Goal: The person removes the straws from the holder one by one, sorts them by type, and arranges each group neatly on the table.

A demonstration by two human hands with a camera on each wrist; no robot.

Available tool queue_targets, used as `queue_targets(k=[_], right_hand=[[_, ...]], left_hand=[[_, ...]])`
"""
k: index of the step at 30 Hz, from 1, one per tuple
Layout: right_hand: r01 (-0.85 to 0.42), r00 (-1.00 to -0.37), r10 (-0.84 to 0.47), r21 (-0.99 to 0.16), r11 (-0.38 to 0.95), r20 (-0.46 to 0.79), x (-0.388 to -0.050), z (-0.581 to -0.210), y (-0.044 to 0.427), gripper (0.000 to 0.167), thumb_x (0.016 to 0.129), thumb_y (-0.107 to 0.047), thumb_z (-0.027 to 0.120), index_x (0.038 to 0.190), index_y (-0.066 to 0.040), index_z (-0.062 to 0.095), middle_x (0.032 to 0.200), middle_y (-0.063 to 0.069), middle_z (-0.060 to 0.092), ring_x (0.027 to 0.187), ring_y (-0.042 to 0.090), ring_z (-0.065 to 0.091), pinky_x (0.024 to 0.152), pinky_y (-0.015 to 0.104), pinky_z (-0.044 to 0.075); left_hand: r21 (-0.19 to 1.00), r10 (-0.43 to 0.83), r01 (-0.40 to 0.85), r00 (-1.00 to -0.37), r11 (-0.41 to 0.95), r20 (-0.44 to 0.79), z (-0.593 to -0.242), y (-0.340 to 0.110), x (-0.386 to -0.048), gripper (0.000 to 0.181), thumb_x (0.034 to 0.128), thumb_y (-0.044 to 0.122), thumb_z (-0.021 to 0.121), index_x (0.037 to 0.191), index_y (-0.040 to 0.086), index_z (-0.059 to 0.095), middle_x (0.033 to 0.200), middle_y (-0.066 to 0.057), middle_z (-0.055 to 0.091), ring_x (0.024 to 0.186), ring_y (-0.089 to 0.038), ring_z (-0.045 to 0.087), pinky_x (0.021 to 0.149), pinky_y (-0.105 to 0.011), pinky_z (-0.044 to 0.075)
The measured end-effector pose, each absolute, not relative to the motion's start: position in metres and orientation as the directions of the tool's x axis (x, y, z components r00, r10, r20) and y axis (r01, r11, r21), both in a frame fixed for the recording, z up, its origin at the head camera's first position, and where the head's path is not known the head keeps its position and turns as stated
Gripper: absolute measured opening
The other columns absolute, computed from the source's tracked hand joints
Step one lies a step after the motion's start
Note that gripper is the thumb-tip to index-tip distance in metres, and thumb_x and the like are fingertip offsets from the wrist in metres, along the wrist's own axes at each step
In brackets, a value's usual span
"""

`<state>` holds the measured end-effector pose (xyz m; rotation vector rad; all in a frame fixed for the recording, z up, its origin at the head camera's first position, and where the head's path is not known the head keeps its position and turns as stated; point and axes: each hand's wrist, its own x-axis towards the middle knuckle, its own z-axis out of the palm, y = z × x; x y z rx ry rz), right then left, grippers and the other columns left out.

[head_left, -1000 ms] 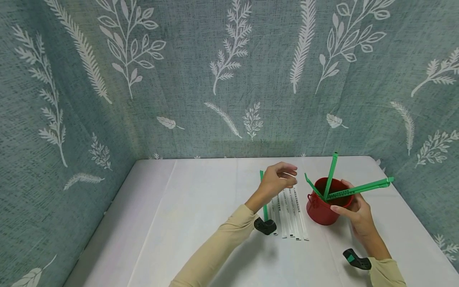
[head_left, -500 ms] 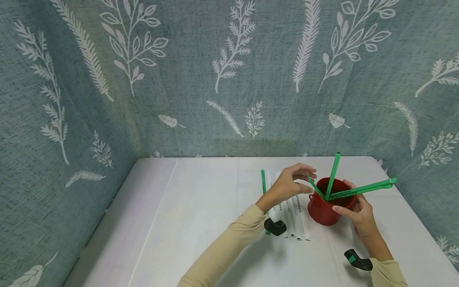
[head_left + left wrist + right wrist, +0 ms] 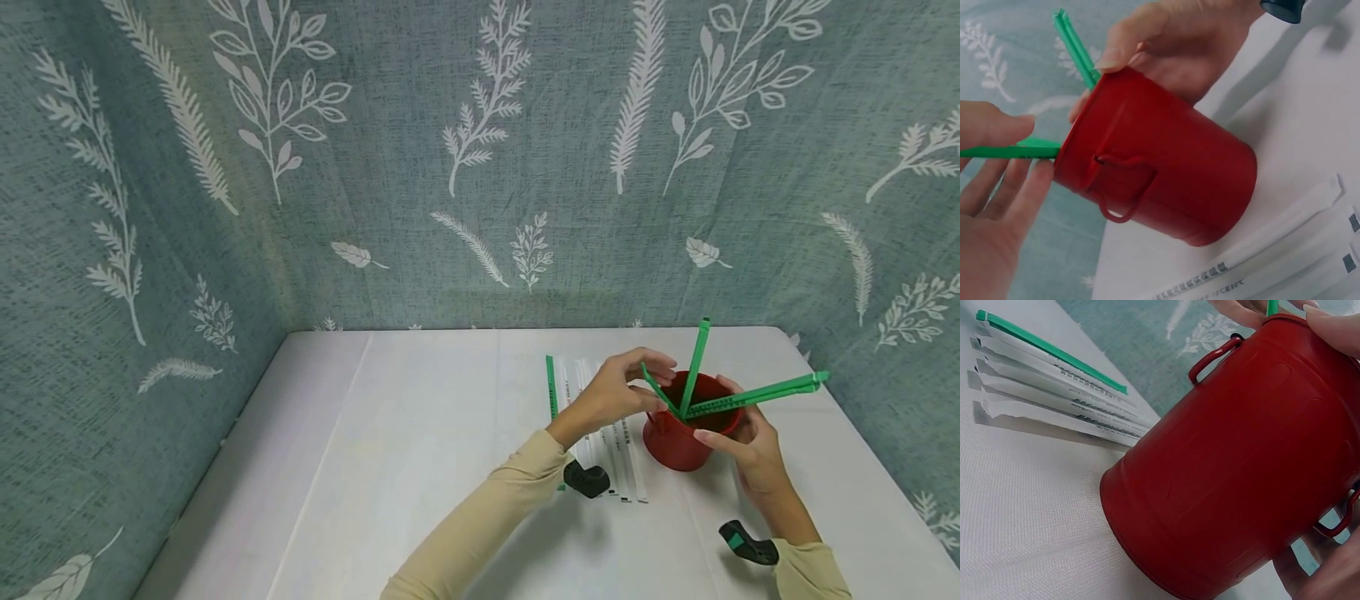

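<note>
A red metal bucket (image 3: 670, 443) with small side handles stands on the table's right part. My right hand (image 3: 752, 442) grips its rim from the right, thumb on the near side. Several green wrapped straws lean in it: one upright (image 3: 695, 364), a bundle tilted right (image 3: 772, 394), and a short-looking one tilted left (image 3: 985, 152). My left hand (image 3: 617, 392) is at the bucket's left rim, thumb and fingers on either side of that left straw. A gap between thumb and fingers shows in the left wrist view.
Several white paper-wrapped straws (image 3: 624, 471) lie side by side left of the bucket, partly under the left forearm. One green straw (image 3: 1054, 350) lies at the row's left end. A patterned cloth (image 3: 375, 167) hangs behind the white table (image 3: 405, 417).
My left hand has moved right from above the row of straws to the left-leaning green straw at the bucket. The right hand stays on the bucket.
</note>
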<state>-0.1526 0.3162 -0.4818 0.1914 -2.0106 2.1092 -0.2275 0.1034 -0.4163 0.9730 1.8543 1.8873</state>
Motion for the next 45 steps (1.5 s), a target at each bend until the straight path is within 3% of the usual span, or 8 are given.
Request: queue_targets(k=[8, 13, 19, 29, 35, 42, 45], right_hand=[[-0.264, -0.964, 0.038, -0.963, -0.053, 0.262, -0.153, -0.482, 0.317, 0.076, 0.082, 0.012, 0.061, 0.148, -0.008, 0.027, 0.134, 0.004, 0.042, 0.117, 0.010, 0.046, 0.089, 0.015, 0.047], [-0.266, -0.964, 0.033, -0.963, -0.053, 0.264, -0.154, -0.482, 0.317, 0.076, 0.082, 0.012, 0.061, 0.148, -0.008, 0.027, 0.134, 0.004, 0.042, 0.116, 0.009, 0.047, 0.090, 0.016, 0.047], [-0.269, -0.963, 0.038, -0.962, -0.053, 0.268, -0.154, -0.481, 0.317, 0.077, 0.082, 0.012, 0.061, 0.148, -0.008, 0.027, 0.132, 0.004, 0.044, 0.115, 0.008, 0.048, 0.089, 0.015, 0.047], [-0.270, -0.963, 0.035, -0.961, -0.067, 0.268, -0.155, -0.481, 0.317, 0.076, 0.083, 0.012, 0.061, 0.148, -0.011, 0.028, 0.131, 0.002, 0.045, 0.116, 0.007, 0.048, 0.089, 0.015, 0.047], [-0.272, -0.962, 0.042, -0.960, -0.062, 0.270, -0.155, -0.481, 0.316, 0.076, 0.083, 0.012, 0.061, 0.148, -0.008, 0.027, 0.132, 0.001, 0.044, 0.116, 0.007, 0.047, 0.089, 0.014, 0.047], [-0.268, -0.962, 0.053, -0.962, -0.041, 0.266, -0.153, -0.482, 0.317, 0.075, 0.083, 0.012, 0.061, 0.148, -0.009, 0.028, 0.133, 0.002, 0.043, 0.116, 0.007, 0.047, 0.088, 0.014, 0.047], [-0.267, -0.963, 0.056, -0.963, -0.038, 0.264, -0.153, -0.483, 0.316, 0.075, 0.083, 0.011, 0.061, 0.147, -0.010, 0.029, 0.134, 0.001, 0.043, 0.117, 0.007, 0.046, 0.089, 0.014, 0.047]], left_hand=[[0.962, 0.645, 0.273, -0.733, -0.011, 0.215, -0.417, 0.108, -0.223, 0.026, 0.0822, -0.006, 0.068, 0.106, 0.002, 0.067, 0.103, 0.000, 0.066, 0.098, -0.009, 0.063, 0.075, -0.021, 0.055], [0.939, 0.652, 0.342, -0.722, 0.047, 0.230, -0.416, 0.110, -0.219, 0.019, 0.0827, -0.003, 0.069, 0.100, 0.006, 0.070, 0.103, -0.002, 0.067, 0.101, -0.001, 0.059, 0.075, -0.017, 0.053], [0.917, 0.657, 0.392, -0.710, 0.071, 0.252, -0.414, 0.114, -0.216, 0.015, 0.0827, -0.004, 0.069, 0.095, 0.004, 0.070, 0.090, -0.006, 0.069, 0.093, 0.000, 0.062, 0.074, -0.015, 0.052], [0.897, 0.624, 0.433, -0.726, 0.088, 0.289, -0.412, 0.115, -0.214, 0.014, 0.0818, 0.002, 0.072, 0.095, 0.007, 0.070, 0.082, 0.003, 0.068, 0.080, 0.003, 0.061, 0.071, -0.014, 0.053], [0.914, 0.578, 0.403, -0.758, 0.049, 0.303, -0.411, 0.116, -0.213, 0.013, 0.0815, 0.004, 0.073, 0.092, 0.009, 0.067, 0.086, 0.001, 0.067, 0.080, 0.000, 0.062, 0.072, -0.015, 0.053], [0.918, 0.502, 0.386, -0.780, -0.087, 0.375, -0.386, 0.107, -0.198, 0.022, 0.0813, -0.002, 0.071, 0.100, 0.002, 0.062, 0.093, -0.015, 0.065, 0.081, -0.004, 0.062, 0.069, -0.020, 0.055], [0.902, 0.463, 0.407, -0.778, -0.145, 0.425, -0.379, 0.102, -0.195, 0.023, 0.0822, -0.004, 0.070, 0.102, 0.000, 0.059, 0.095, -0.016, 0.065, 0.084, -0.006, 0.063, 0.072, -0.022, 0.055]])
